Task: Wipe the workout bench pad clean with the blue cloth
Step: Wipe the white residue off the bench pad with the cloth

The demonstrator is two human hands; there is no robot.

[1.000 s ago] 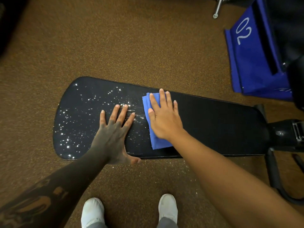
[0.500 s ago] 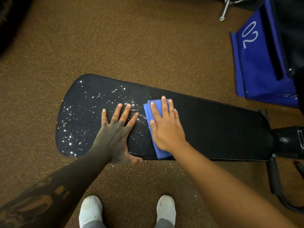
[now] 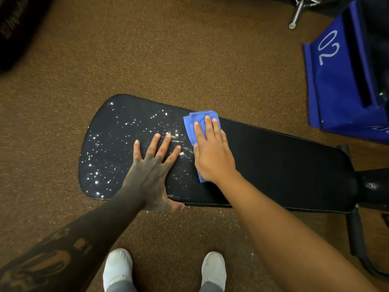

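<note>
A long black bench pad lies across the view over the brown floor. White specks and smears cover its left half, while its right half looks dark and plain. My right hand presses flat on a folded blue cloth near the pad's middle, reaching its far edge. My left hand rests flat beside it, fingers spread on the speckled part, thumb over the near edge.
A blue bin marked 02 stands at the far right. The bench's black frame and foot extend to the right. My white shoes stand on the speckled brown floor below the pad. A metal leg shows at top.
My right hand has slid the blue cloth away from me, from the pad's near edge to its far edge. My left hand has stayed planted.
</note>
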